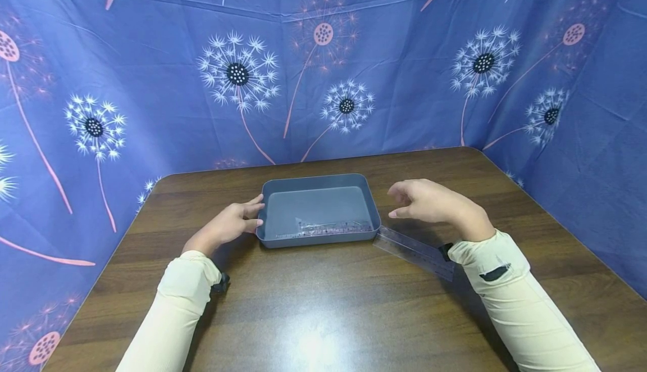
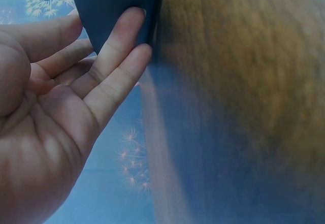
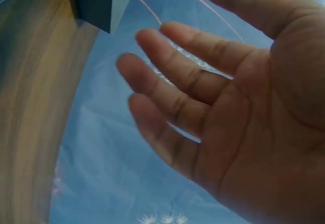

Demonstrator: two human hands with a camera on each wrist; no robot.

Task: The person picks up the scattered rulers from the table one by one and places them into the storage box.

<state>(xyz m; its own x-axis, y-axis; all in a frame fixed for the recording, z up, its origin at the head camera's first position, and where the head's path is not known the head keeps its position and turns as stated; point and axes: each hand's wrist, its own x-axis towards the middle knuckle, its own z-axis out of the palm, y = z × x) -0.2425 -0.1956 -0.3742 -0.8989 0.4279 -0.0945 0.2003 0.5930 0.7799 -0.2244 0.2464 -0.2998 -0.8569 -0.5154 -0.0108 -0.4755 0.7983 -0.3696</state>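
Left hand (image 1: 227, 225) touches the tray (image 1: 315, 206), right hand (image 1: 433, 200) hovers, both spread, ruler (image 1: 415, 252) markings unreadably small.

There's room between your right grip (image 1: 437, 200) and the tray (image 1: 315, 184), whose right wall bars a low sideways pass; from above, the way in lies open. Near that front corner, a clear ruler (image 1: 414, 251) slants toward your right sleeve (image 1: 525, 299). Left grip (image 1: 227, 226) blocks the left wall! Plenty of tabletop (image 1: 268, 287) up front; the curtain (image 1: 404, 80) closes off the back.
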